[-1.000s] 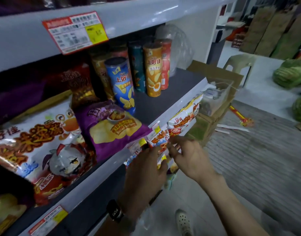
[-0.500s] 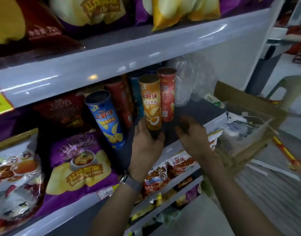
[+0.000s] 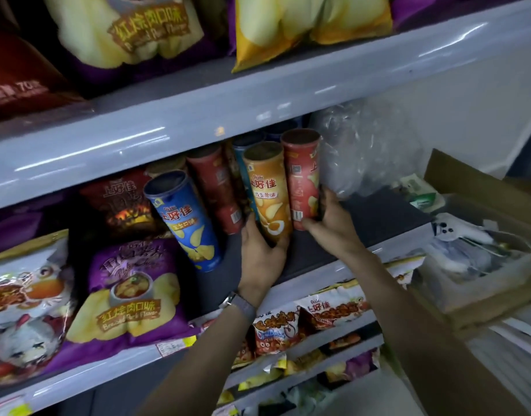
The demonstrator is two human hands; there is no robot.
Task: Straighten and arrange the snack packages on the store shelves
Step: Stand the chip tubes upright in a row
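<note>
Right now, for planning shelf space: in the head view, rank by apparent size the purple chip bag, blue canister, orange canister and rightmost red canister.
1. purple chip bag
2. blue canister, though nearer the camera, so unsure
3. orange canister and rightmost red canister: alike, not ranked

Just above the left hand's fingers (image 3: 249,232), the orange can (image 3: 268,199) reads "Oishi 上好佳". Left of them the blue can (image 3: 186,223) reads the same, and the purple bag (image 3: 129,295) says "红烩肉口味".

One head-worn camera looks forward and slightly down, close to the middle shelf (image 3: 363,226), with the upper shelf's edge (image 3: 198,115) overhead.
</note>
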